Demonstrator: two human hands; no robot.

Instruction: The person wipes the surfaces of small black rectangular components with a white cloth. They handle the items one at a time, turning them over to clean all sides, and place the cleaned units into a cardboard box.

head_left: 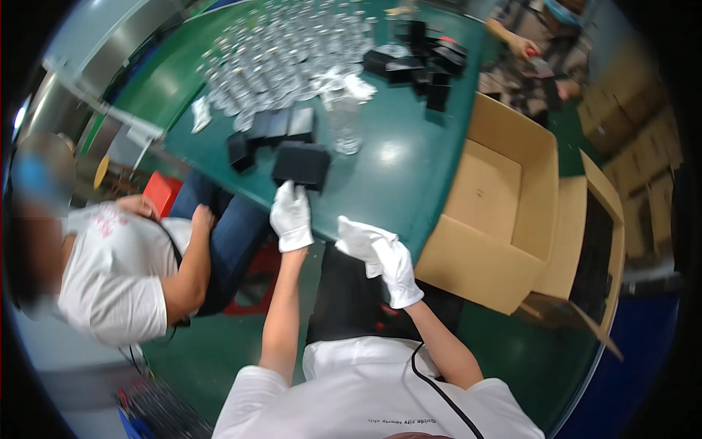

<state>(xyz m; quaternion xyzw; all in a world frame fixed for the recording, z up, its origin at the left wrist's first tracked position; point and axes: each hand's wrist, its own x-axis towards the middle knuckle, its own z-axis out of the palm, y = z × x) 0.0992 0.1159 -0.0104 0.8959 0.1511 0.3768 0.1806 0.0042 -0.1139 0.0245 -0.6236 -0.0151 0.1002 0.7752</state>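
Note:
My left hand (291,217), in a white glove, has its fingers at the near edge of a black box (301,164) on the green table. The box appears pinched there, though the fingertips are partly hidden against it. My right hand (395,272), gloved too, is closed on a white cloth (356,238) at the table's front edge. Beyond the black box stands a clear glass bottle (344,130). Several smaller black and grey boxes (269,126) lie just past my left hand.
Many clear glass bottles (270,62) crowd the far side of the table. Crumpled white cloths (349,85) lie beside them, and more black boxes (424,66) at the far right. An open cardboard carton (479,252) stands at the right. A person (121,271) sits at left, another (537,58) at far right.

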